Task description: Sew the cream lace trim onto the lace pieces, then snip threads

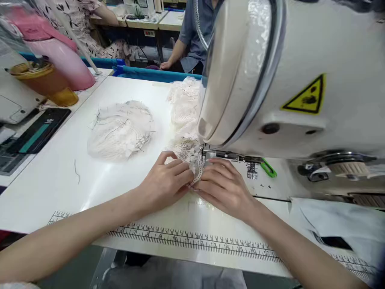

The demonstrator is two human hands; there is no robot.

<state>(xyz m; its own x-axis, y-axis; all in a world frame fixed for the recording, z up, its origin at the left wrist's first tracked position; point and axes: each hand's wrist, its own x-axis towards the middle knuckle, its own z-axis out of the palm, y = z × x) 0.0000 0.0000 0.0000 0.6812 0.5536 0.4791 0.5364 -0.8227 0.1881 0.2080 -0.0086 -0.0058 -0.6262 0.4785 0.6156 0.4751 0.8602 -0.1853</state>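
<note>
A strip of white lace trim lies under the needle area of a large sewing machine. My left hand is closed on the lace from the left, its fingers curled and pinching the near end. From the other side my right hand presses its fingertips on the same lace, close to the machine's presser foot. Gathered lace fabric runs back from the foot along the machine's left side. The fingertips partly hide the lace between the hands.
A loose pile of white lace pieces with thread ends lies left. A green thread snipper rests beside the foot. A printed ruler follows the front edge. At far left stand a pink bottle and brown cup. Two people sit behind.
</note>
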